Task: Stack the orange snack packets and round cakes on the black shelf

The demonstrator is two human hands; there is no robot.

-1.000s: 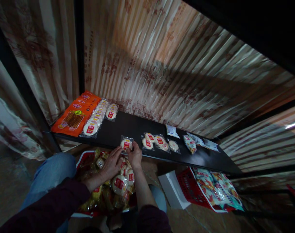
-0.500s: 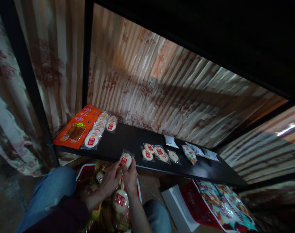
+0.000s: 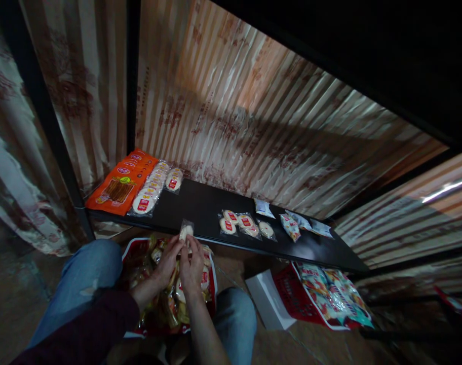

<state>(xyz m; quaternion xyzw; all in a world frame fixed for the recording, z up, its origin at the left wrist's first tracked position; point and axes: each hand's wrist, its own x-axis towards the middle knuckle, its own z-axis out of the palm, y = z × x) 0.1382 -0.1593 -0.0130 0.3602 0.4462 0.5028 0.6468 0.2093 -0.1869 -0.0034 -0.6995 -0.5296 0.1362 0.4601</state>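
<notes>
Both hands meet in front of the black shelf board's [image 3: 208, 200] near edge. Between my left hand [image 3: 167, 262] and my right hand [image 3: 193, 261] is a clear-wrapped round white biscuit [image 3: 186, 232], gripped by the fingers of both and tilted so its face is turned partly away. Directly below them stands a red basket [image 3: 126, 252] with a white rim, full of wrapped snacks, more round biscuits among them. On the shelf's left lie an overlapping row of the same biscuits [image 3: 144, 202] and a shorter row [image 3: 174, 180]. A loose cluster [image 3: 246, 222] lies farther right.
Orange snack bags [image 3: 120, 185] overlap at the shelf's left end. Several small white packets [image 3: 263, 207] lie toward its right. On the floor are a white box [image 3: 269, 299] and another red basket [image 3: 294, 294] of snack bags. Black posts [image 3: 133, 76] frame the shelf, with striped sheeting behind.
My hands have drawn slightly left with the biscuit, which has turned from showing its red label to nearly edge-on. The camera view has also shifted.
</notes>
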